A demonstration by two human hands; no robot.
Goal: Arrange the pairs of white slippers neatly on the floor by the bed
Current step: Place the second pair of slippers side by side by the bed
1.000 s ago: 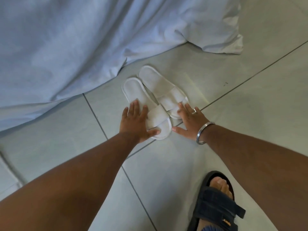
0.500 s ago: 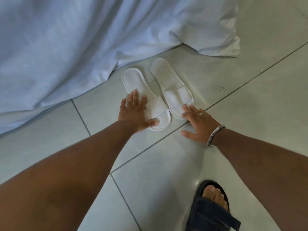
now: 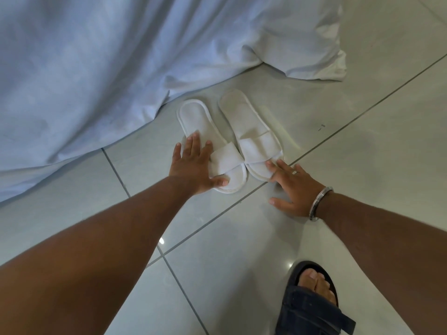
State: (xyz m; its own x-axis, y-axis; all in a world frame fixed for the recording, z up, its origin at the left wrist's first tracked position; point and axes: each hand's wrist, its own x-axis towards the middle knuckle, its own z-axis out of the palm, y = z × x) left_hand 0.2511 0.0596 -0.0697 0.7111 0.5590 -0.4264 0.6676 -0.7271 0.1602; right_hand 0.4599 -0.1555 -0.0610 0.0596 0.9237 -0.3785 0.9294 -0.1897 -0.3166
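Two flat white cloth open-toe slippers lie side by side on the pale grey glossy tiled floor (image 3: 362, 165), toe ends toward the person, bands touching, heels near the draped light blue bedsheet (image 3: 96, 68). Left slipper (image 3: 193, 117): left hand (image 3: 193, 165) lies flat on it, fingers spread, thumb on the toe end, pressing, not pinching. Right slipper (image 3: 242, 112): right hand (image 3: 294, 187) is open, fingertips on its toe edge, thumb on the tile, nothing held. Silver metal bangle (image 3: 320, 201) on right wrist, ring on a finger. Dark blue strapped sandal (image 3: 312, 310) on a foot at bottom right.
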